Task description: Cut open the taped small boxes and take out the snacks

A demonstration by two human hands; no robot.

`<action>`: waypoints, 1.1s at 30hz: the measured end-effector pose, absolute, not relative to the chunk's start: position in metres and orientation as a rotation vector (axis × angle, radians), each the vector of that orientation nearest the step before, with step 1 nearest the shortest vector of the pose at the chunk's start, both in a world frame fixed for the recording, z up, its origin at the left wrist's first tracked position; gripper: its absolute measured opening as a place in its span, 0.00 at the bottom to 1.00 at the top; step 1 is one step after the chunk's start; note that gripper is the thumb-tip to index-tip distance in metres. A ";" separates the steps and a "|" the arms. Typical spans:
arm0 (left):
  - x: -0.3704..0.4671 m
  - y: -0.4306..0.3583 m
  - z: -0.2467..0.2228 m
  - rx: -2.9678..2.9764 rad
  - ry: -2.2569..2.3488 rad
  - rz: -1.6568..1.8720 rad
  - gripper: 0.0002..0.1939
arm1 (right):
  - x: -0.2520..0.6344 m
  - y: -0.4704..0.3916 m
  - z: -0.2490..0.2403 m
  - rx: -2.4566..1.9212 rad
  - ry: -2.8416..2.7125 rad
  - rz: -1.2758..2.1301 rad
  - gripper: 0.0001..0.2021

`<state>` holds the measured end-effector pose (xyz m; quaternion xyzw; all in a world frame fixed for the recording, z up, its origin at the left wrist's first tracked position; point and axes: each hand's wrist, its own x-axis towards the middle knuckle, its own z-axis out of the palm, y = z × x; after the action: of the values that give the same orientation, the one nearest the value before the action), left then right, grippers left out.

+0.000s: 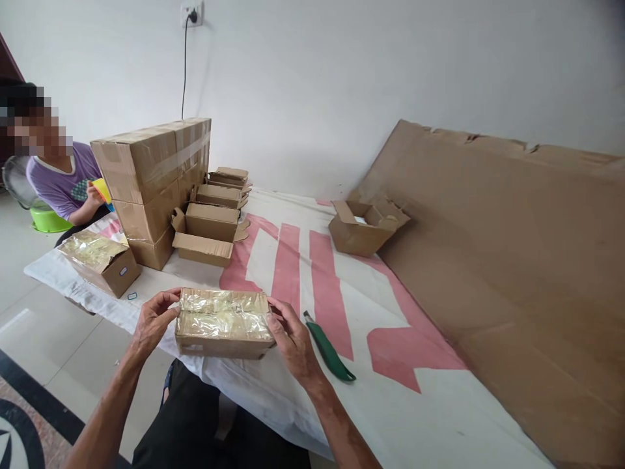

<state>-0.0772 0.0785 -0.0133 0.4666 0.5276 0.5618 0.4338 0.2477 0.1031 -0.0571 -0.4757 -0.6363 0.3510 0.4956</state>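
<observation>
In the head view, a taped box (222,326) sits between the person's two hands, at the near edge of the cloth-covered table (293,260). The left hand (159,320) grips its left end, and the right hand (293,335) has the right end, thumb at the top corner. Clear, shiny tape covers the top; whether the base rests on the cloth or is slightly lifted, I cannot tell. The step in hand looks like handling or squaring up a closed box. Any move from here calls for even pressure at both ends, so the box stays level. A green cutter (329,348) lies just beside the right hand, untouched (worth minding its tip). Left of the hands stands another taped box (122,273), in front of a stack of cartons (156,163). Open boxes (202,251) line up beside that stack, and an open carton (354,238) sits farther right.
</observation>
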 end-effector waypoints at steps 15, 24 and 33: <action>-0.065 0.080 0.006 1.386 1.657 1.430 0.13 | 0.245 0.099 -0.056 -1.112 -1.626 0.730 0.26; -0.067 0.081 0.010 1.167 1.545 1.434 0.18 | 0.243 0.095 -0.061 -1.091 -1.633 0.705 0.25; -0.076 0.082 0.016 1.138 1.296 1.353 0.17 | 0.241 0.096 -0.065 -1.081 -1.595 0.715 0.25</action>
<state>-0.0759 0.0821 0.0161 0.4616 0.5260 0.5488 0.4572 0.2411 0.0960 -0.0652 -0.4504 -0.6642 0.2980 0.5168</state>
